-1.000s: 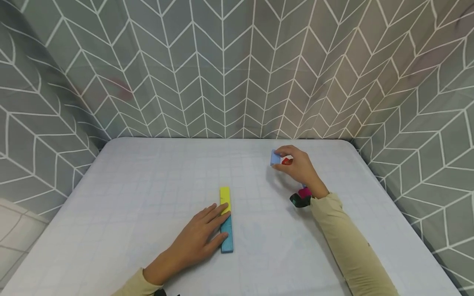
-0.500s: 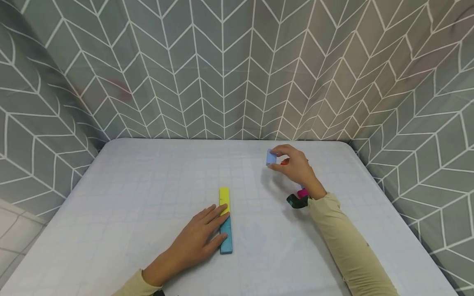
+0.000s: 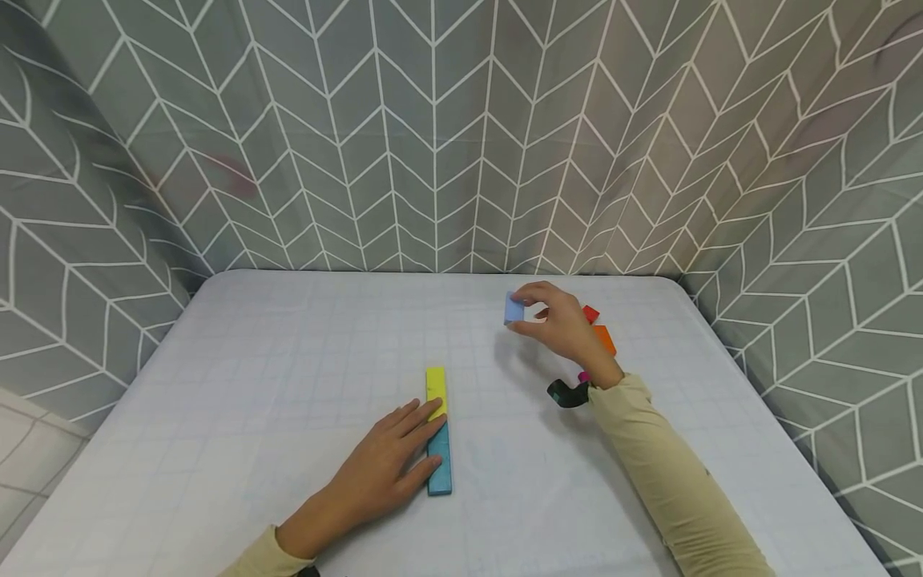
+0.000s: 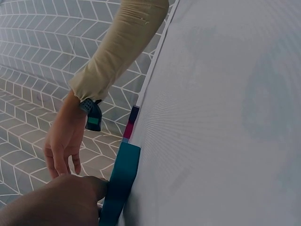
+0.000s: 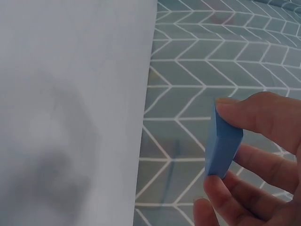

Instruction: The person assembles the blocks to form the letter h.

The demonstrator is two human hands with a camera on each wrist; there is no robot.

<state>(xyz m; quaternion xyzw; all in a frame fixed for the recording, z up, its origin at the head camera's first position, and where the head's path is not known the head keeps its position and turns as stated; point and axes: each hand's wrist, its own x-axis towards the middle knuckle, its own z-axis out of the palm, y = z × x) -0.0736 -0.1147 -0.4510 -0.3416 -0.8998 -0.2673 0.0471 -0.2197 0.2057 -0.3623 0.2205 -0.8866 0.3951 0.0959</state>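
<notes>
My left hand (image 3: pixel 385 457) rests with extended fingers across a strip made of a yellow block (image 3: pixel 435 381) and a longer blue block (image 3: pixel 439 477), standing end to end on the table. In the left wrist view the blue block (image 4: pixel 121 181) shows beside the thumb. Over the far right part of the table, my right hand (image 3: pixel 566 324) pinches a light blue block (image 3: pixel 513 309) between thumb and fingertips. Up close in the right wrist view, that block (image 5: pixel 222 148) is a small tilted piece held at its two ends, above its shadow.
Behind my right hand lie a red block (image 3: pixel 591 314), an orange block (image 3: pixel 606 340) and a magenta block (image 3: pixel 583 377), partly covered by the forearm. A dark wrist device (image 3: pixel 567 394) sits on the right wrist. A patterned curtain (image 3: pixel 461 160) stands along the table's far edge.
My right hand has moved left with the light blue block, bringing the orange and red blocks into view behind it. The left hand has stayed on the strip.
</notes>
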